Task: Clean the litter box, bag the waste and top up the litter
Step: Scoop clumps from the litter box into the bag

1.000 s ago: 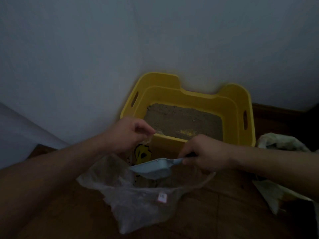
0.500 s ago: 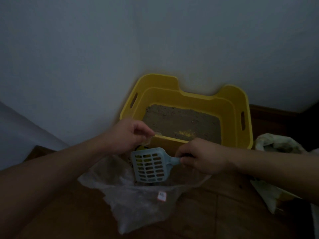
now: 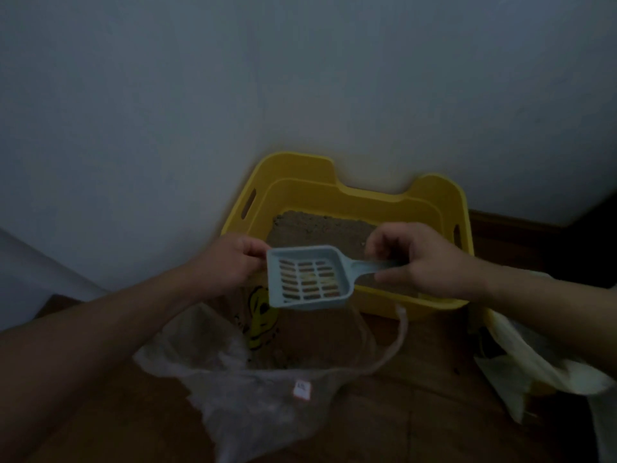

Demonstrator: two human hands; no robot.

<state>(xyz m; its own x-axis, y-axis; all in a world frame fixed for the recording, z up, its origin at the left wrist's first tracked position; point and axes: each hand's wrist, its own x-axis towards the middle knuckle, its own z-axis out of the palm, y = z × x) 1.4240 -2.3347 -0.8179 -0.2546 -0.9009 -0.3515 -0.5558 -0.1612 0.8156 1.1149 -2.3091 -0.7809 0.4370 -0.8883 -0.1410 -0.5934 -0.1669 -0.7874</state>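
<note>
A yellow litter box (image 3: 444, 202) with brown litter (image 3: 317, 228) stands against the wall. My right hand (image 3: 424, 259) grips the handle of a pale blue slotted scoop (image 3: 307, 279), held level over the box's near rim with nothing visible in it. My left hand (image 3: 230, 262) pinches the rim of a clear plastic bag (image 3: 253, 392), holding it up just in front of the box. The bag lies on the wooden floor, has a yellow cartoon print and a small white sticker, and holds some dark waste.
A pale crumpled bag (image 3: 534, 362) lies on the floor at the right, below my right forearm. A white wall (image 3: 300, 78) runs behind the box, with a dark skirting board (image 3: 514, 225) at the right. Wooden floor (image 3: 417, 422) shows around the bags.
My right hand has lifted the scoop from over the bag's mouth up and back toward the litter box, turning it level. My left hand kept its hold on the bag.
</note>
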